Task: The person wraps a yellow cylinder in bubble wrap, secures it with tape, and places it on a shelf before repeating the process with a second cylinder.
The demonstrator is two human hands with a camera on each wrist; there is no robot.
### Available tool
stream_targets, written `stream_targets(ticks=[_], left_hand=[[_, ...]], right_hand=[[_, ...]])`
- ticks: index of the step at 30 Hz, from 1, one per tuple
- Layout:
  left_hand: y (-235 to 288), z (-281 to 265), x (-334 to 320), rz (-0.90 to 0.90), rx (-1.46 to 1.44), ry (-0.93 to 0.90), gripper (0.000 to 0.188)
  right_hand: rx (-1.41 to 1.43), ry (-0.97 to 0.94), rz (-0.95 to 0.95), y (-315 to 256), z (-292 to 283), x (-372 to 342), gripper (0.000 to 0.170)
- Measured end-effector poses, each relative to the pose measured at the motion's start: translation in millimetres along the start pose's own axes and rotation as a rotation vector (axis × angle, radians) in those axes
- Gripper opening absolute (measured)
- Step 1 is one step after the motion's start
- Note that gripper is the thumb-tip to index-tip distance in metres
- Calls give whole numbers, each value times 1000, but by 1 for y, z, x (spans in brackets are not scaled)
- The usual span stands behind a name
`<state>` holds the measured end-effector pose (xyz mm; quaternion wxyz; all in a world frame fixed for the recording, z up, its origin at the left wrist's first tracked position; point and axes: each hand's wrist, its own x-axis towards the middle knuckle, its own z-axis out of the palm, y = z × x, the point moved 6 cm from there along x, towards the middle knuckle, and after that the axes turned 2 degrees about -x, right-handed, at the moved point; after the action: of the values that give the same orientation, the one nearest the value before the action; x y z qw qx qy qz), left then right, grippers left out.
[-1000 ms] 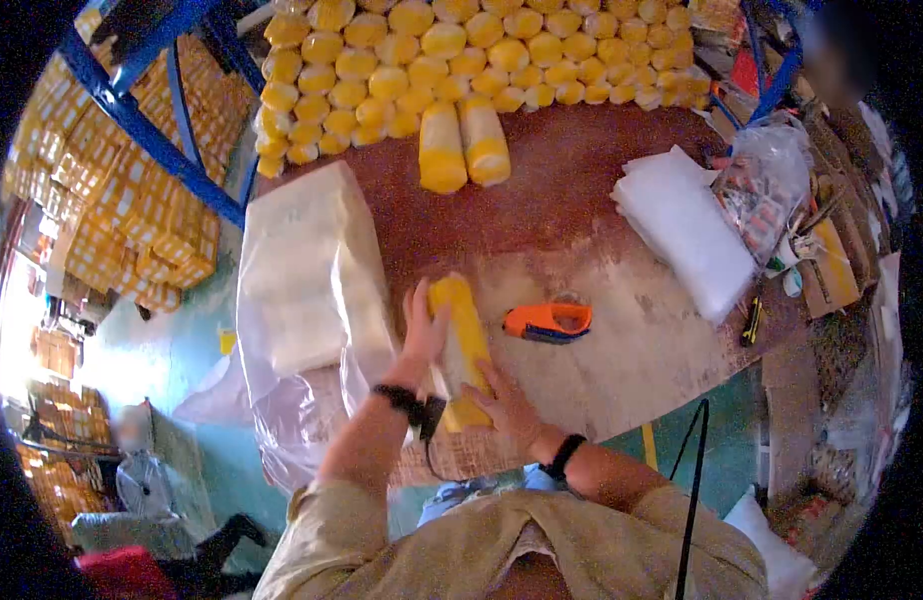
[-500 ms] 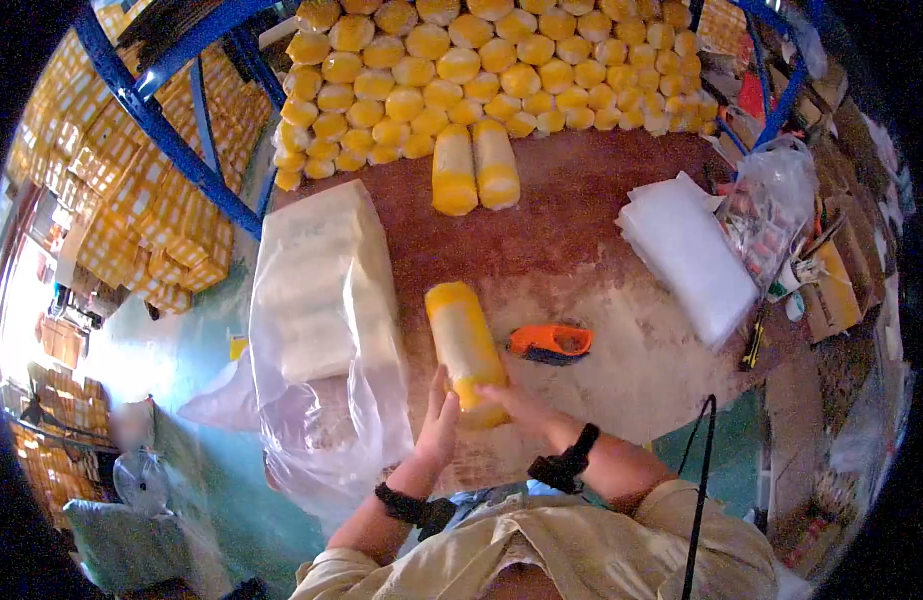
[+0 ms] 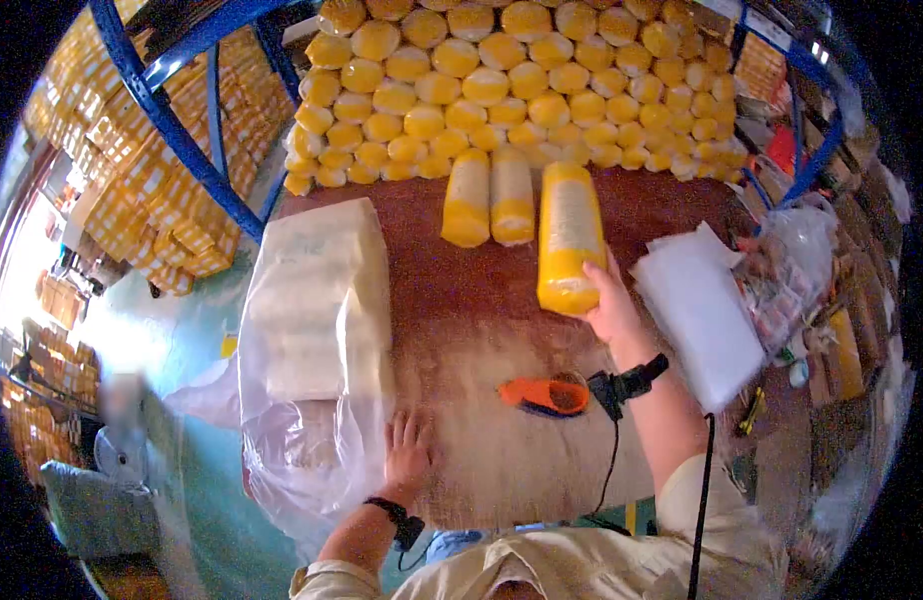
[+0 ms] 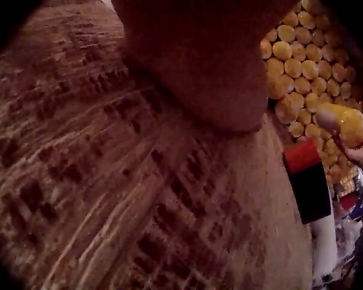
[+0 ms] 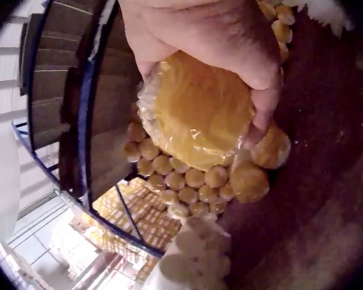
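In the head view my right hand (image 3: 614,308) grips the near end of a yellow and white plastic-wrapped roll (image 3: 570,235), held over the back of the table. Up close in the right wrist view, the thumb and fingers curl round the roll's shiny yellow end (image 5: 199,115). Two similar rolls (image 3: 468,200) lie side by side just left of it, before a tall stack of such rolls (image 3: 487,88). My left hand (image 3: 410,452) rests on the worn tabletop with its fingers extended, beside a clear plastic bag (image 3: 317,300) of pale packages.
An orange and dark blue hand tool (image 3: 544,396) lies mid-table. White sheets (image 3: 702,310) and a clear bag of small items (image 3: 797,265) are at the right. Blue rack posts (image 3: 182,130) flank the table. Yellow-and-white bundles (image 3: 167,220) fill the left background.
Both hands were at the roll near the table's front. The right hand has carried it forward and right, beside the two others; the left let go and moved to the tabletop.
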<state>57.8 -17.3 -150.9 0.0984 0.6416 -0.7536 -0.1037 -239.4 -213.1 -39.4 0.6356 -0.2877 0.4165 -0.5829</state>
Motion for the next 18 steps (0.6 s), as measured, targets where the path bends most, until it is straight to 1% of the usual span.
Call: stream_targets(ticks=[1, 3, 5, 6, 7, 9, 11, 13, 15, 16, 17, 18], left_hand=[[-4, 7, 1, 7, 2, -2, 56], [-8, 14, 4, 5, -14, -10, 56], [-6, 10, 4, -14, -51, -19, 56], [-7, 3, 3, -36, -34, -68, 56], [-12, 9, 5, -28, -2, -73, 57], [-18, 27, 3, -6, 60, -90, 58], [-18, 24, 5, -24, -2, -88, 59], [-10, 13, 8, -37, -97, -87, 57], [-9, 9, 12, -65, -74, -109, 60], [-8, 10, 11, -74, -65, -126, 62], [-8, 12, 8, -80, -58, -152, 62], [-11, 13, 7, -83, -49, -168, 62]], right_hand=[[-5, 47, -42, 1, -8, 22, 59], [-74, 88, 2, 13, -33, 66, 59], [-122, 9, -51, 20, -47, 106, 61], [-162, 46, -23, 25, -52, 123, 63], [-226, -12, -69, 22, -50, 139, 63], [-251, 23, -180, 22, -49, 165, 59], [-463, -42, -195, 26, -41, 188, 62], [-587, -51, -294, 54, -69, 236, 60], [-958, 113, -308, 48, -64, 253, 64], [-1147, 201, -307, 43, -63, 249, 66], [-1362, 200, -445, 29, -43, 225, 65], [-1574, 195, -597, 8, -8, 192, 64]])
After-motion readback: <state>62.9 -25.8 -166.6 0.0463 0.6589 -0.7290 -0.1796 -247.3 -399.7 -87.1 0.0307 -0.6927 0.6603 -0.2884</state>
